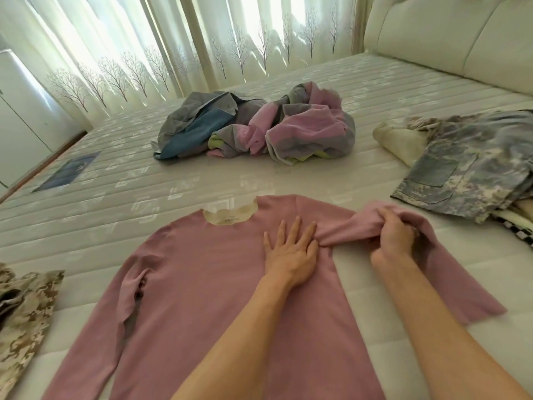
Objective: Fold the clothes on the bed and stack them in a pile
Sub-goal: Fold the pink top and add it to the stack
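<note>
We count one pink shirt, two camouflage garments, one heap of crumpled clothes, two hands.

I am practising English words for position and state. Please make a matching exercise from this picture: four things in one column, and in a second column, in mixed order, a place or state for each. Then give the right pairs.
Column one:
1. pink top
2. left hand
3. right hand
4. crumpled clothes heap

Column two:
A. grips a bunched sleeve
B. lies unfolded farther up the bed, near the curtain
C. spread flat, close to the person
D. rests flat, fingers straight, on the chest of the top

Right pairs: 1-C, 2-D, 3-A, 4-B
</note>
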